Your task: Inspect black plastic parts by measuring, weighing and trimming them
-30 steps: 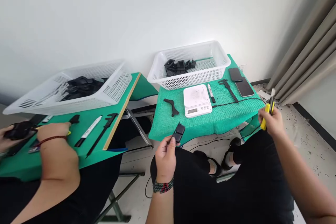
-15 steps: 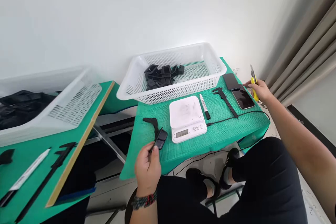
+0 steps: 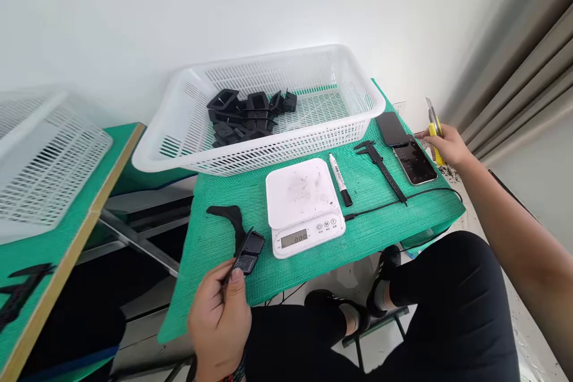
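Observation:
My left hand [image 3: 221,313] grips a black plastic part [image 3: 249,252] between thumb and fingers, over the table's front left. Beside it on the green cloth lies a curved black piece [image 3: 229,218]; whether the two touch I cannot tell. My right hand [image 3: 449,144] is closed round a yellow utility knife [image 3: 435,137], its blade out and pointing up, just past the table's right edge. The phone [image 3: 415,162] and a flat dark rectangular object [image 3: 391,128] lie nearest to that hand. A white digital scale [image 3: 302,197] stands in the middle with nothing but smudges on its pan.
Behind the scale, a white basket [image 3: 277,149] holds several black plastic parts [image 3: 246,116]. A marker [image 3: 341,180] and black calipers [image 3: 382,170] lie right of the scale, with a cable [image 3: 380,208]. At left is another table with a white basket [image 3: 49,173] and calipers [image 3: 27,292].
The view has shifted nearer and to the right, so the left table shows less. Both hands keep their holds on the black plastic part and the utility knife.

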Demonstrator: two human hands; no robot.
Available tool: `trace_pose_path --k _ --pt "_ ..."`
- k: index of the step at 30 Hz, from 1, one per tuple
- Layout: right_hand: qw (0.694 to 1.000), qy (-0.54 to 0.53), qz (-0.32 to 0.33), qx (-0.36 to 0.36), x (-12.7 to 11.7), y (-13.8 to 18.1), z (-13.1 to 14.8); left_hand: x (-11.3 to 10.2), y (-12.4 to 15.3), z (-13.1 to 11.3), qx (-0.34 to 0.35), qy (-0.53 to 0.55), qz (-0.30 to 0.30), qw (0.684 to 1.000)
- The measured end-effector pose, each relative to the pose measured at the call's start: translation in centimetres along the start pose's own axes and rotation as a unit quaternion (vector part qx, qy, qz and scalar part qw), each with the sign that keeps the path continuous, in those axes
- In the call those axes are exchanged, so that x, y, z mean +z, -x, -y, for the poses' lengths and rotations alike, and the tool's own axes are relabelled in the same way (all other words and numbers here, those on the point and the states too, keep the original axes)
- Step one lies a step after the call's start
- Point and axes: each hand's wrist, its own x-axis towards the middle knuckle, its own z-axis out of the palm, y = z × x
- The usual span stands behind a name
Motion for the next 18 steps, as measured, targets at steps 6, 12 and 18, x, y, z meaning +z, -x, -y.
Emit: trace_pose_path --k 6,12,18 --pt "0.999 0.003 0.028 0.017 0.1 0.8 0.2 -0.1 0.1 -0.6 0.017 0.001 0.027 0.999" --pt "0.999 -0.039 0.017 0.033 0.3 0.8 0.7 -0.1 0.1 -1.0 0.009 0.010 0.035 0.999" --pt "0.998 0.050 0.023 0.040 0.6 0.4 1.4 -0.2 0.3 -1.4 0.016 0.007 0.034 0.999"
